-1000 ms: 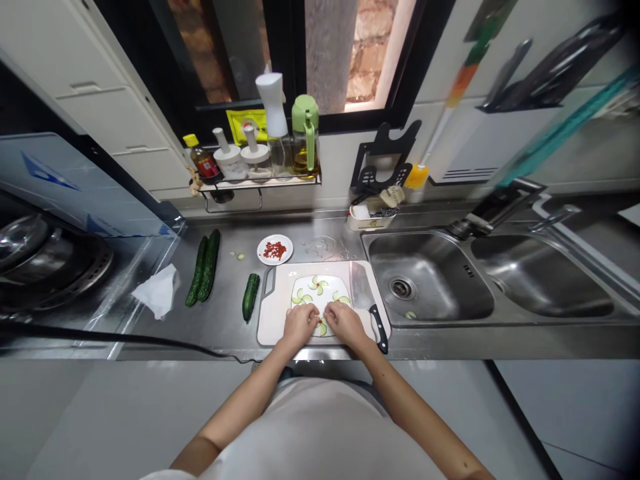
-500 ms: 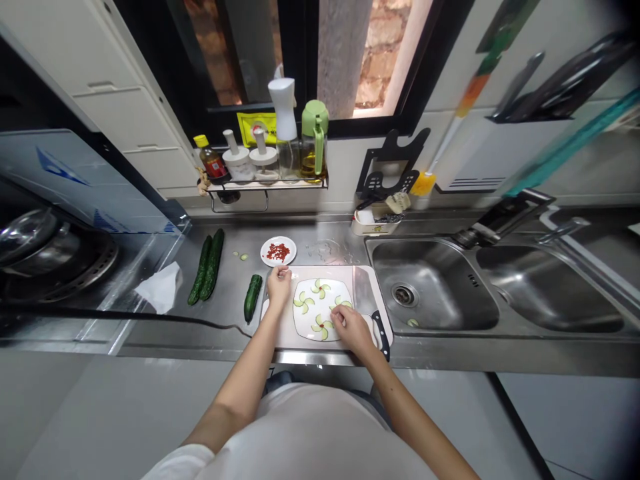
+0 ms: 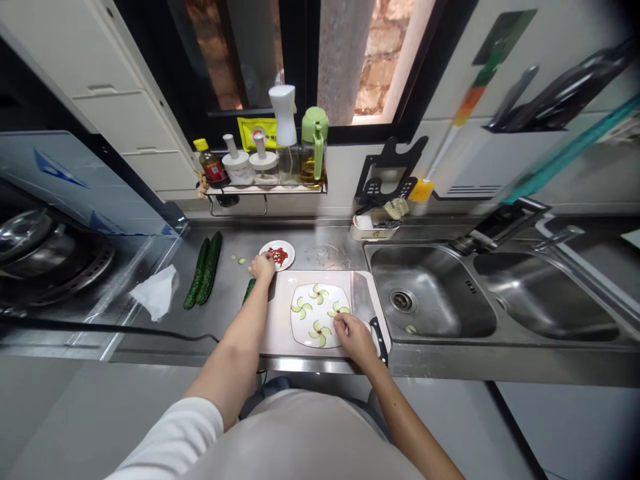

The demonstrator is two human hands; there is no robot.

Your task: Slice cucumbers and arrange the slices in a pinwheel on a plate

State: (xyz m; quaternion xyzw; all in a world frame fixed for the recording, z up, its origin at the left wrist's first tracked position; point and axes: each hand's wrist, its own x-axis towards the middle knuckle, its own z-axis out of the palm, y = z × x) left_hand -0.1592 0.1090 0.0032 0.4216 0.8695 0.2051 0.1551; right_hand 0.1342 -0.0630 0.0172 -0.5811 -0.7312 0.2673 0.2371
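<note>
My left hand (image 3: pixel 263 266) reaches to the near-left rim of a small white plate (image 3: pixel 291 259), its fingers pinched at the chopped red pieces (image 3: pixel 278 255). What lies between those fingertips is too small to make out. Over the right side of a square white plate (image 3: pixel 299 330), my right hand (image 3: pixel 353 335) is closed in a pinch beside a pinwheel of cucumber slices (image 3: pixel 338 310); any piece in it is hidden. Several such pinwheels lie on the plate, with red bits at some centres. Beneath is a pale cutting board (image 3: pixel 280 340).
A knife (image 3: pixel 379 339) lies at the board's right edge. Left of the board are a cut cucumber (image 3: pixel 249 289), partly behind my left arm, two whole cucumbers (image 3: pixel 204 272) and a white tissue (image 3: pixel 156 292). A double sink (image 3: pixel 435 287) is on the right; a bottle rack (image 3: pixel 267 190) hangs behind.
My left hand has moved from the cutting board's upper left to the small plate of red pieces. My right hand has stayed by the right-hand pinwheel, where red now shows at the centre.
</note>
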